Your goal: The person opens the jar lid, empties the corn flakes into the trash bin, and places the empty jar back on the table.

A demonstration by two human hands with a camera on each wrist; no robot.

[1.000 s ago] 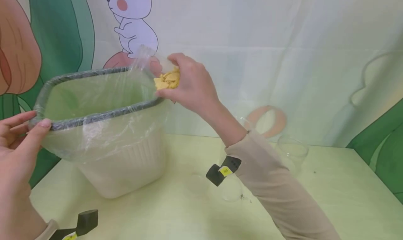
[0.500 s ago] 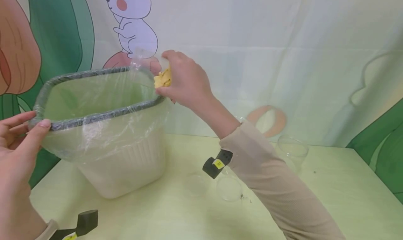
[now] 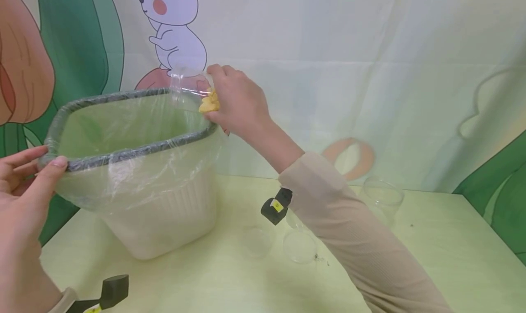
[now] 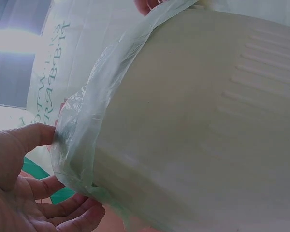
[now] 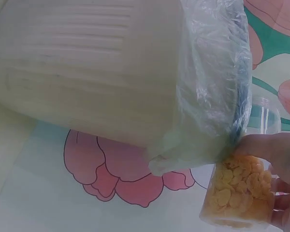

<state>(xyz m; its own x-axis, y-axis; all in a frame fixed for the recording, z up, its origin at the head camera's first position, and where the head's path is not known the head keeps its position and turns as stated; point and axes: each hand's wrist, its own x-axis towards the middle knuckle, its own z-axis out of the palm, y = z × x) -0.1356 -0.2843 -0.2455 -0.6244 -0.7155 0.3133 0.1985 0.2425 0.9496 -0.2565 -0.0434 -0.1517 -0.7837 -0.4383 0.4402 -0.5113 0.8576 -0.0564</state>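
A white waste bin with a dark rim is lined with a clear plastic bag. My left hand grips the bin's near left corner, thumb on the rim and fingers around the outside. At the opposite, right end of the rim, my right hand holds a clear plastic jar. Yellow cornflakes fill its closed end. The jar lies tilted, its mouth toward the bin's opening. In the head view the right hand hides much of the jar.
On the pale table, round clear lids lie right of the bin. A clear cup stands near the back edge, beyond my right forearm. Small dark specks lie by the lids. A printed cloth hangs behind.
My right hand has shifted a little left with the jar, whose mouth has dipped toward the bin. Fewer cornflakes show past the hand. The left hand and bin stay put.
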